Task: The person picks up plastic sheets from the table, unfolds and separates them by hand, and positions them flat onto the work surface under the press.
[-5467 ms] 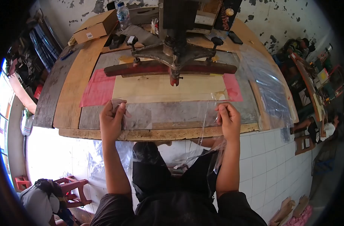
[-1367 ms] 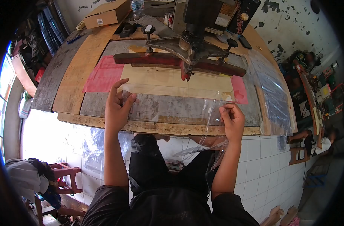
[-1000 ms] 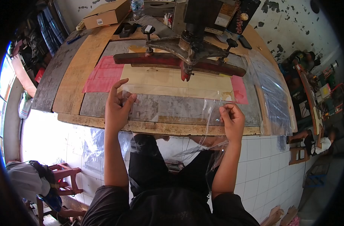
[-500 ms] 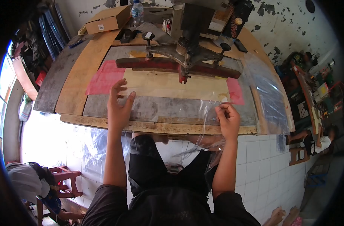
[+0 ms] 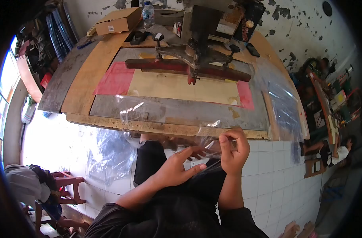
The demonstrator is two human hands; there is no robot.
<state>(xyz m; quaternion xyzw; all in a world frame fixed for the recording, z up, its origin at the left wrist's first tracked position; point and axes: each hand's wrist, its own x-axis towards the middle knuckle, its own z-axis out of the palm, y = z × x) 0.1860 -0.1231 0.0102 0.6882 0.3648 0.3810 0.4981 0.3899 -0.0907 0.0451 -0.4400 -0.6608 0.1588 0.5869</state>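
My right hand (image 5: 234, 152) pinches the edge of a clear plastic sheet (image 5: 206, 133) in front of the table's near edge. The sheet spreads left from it over the edge, loose and wrinkled. My left hand (image 5: 176, 167) is lower, over my lap, with thumb and fingers apart beside the lower part of the plastic. Whether its fingertips touch the plastic is unclear. Beyond both hands, a cream panel (image 5: 181, 90) with pink ends (image 5: 116, 79) lies flat under a dark red press bar (image 5: 167, 66) on the machine's arm.
A stack of clear plastic (image 5: 284, 103) lies at the table's right side. More plastic (image 5: 109, 148) hangs at the left front. Behind are a cardboard box (image 5: 116, 20), a water bottle (image 5: 148, 15) and a phone (image 5: 252, 50). Other people sit at the far left and right.
My left hand has come down and right, from above the table's front to my lap. My right hand has lowered, still pinching the plastic, which has been drawn toward me.
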